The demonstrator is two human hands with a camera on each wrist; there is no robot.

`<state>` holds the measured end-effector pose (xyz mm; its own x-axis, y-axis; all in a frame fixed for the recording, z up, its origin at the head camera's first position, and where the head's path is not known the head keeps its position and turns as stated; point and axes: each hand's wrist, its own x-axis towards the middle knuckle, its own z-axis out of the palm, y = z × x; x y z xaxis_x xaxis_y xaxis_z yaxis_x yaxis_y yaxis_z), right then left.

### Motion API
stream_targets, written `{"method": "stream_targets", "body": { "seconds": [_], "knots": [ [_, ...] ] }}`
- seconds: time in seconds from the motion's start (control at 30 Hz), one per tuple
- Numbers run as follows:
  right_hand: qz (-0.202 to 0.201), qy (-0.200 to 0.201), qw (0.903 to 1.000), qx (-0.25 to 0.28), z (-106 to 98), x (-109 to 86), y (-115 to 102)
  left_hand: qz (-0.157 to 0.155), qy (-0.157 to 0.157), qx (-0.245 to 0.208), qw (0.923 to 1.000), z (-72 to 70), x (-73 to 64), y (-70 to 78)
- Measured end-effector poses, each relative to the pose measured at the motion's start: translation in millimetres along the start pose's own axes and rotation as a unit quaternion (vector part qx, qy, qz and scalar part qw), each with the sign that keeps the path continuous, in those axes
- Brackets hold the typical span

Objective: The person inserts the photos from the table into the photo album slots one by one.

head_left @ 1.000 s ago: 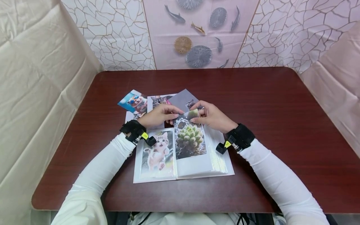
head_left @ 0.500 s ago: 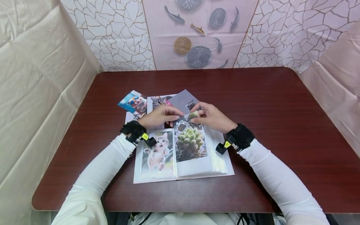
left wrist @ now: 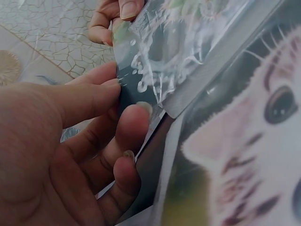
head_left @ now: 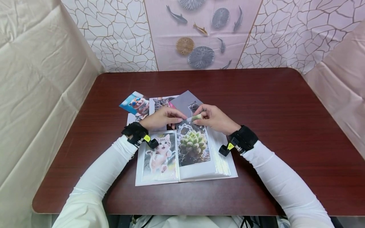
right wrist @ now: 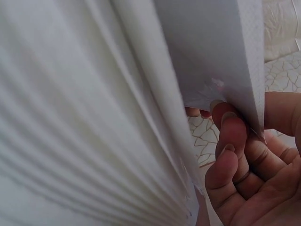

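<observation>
A succulent photo (head_left: 194, 144) lies partly inside the clear sleeve on the right page of an open photo album (head_left: 196, 171). My left hand (head_left: 165, 117) pinches the photo's upper left corner at the sleeve's mouth; the left wrist view shows the thumb and fingers on either side of the edge. At the upper right corner my right hand (head_left: 215, 118) pinches the photo and sleeve between thumb and fingers. In the right wrist view its curled fingers (right wrist: 230, 132) sit behind the page. A kitten photo (head_left: 161, 153) fills the album's left sleeve.
Beyond the album lie loose photos: a blue one with an animal in sunglasses (head_left: 137, 104), a cat photo (head_left: 162, 102) and a grey one (head_left: 186, 100). They rest on the dark red-brown table (head_left: 256, 95). A patterned cloth (head_left: 199, 38) hangs behind the table.
The succulent photo has slid down a little into the sleeve, toward the front edge of the table. Both hands keep their grip at the top corners, having moved only slightly.
</observation>
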<state>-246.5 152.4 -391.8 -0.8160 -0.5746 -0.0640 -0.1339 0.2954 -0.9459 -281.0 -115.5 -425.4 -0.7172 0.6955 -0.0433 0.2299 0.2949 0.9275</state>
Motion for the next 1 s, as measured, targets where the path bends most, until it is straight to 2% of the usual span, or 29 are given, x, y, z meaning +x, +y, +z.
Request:
{"method": "stream_targets", "body": {
  "seconds": [0.43,0.67,1.0],
  "knots": [
    [-0.013,0.007,0.9993,-0.034,-0.8,0.2,3.3,0.010,-0.019,0.006,0.9998,0.1,1.6,-3.1],
    [-0.010,0.010,0.9993,-0.036,-0.3,1.0,3.5,0.007,-0.032,-0.015,0.9994,1.3,1.4,-2.1],
    [0.001,0.014,0.9985,-0.053,-0.8,2.3,4.7,-0.004,-0.012,-0.012,0.9998,0.9,0.7,-1.6]
  ]
}}
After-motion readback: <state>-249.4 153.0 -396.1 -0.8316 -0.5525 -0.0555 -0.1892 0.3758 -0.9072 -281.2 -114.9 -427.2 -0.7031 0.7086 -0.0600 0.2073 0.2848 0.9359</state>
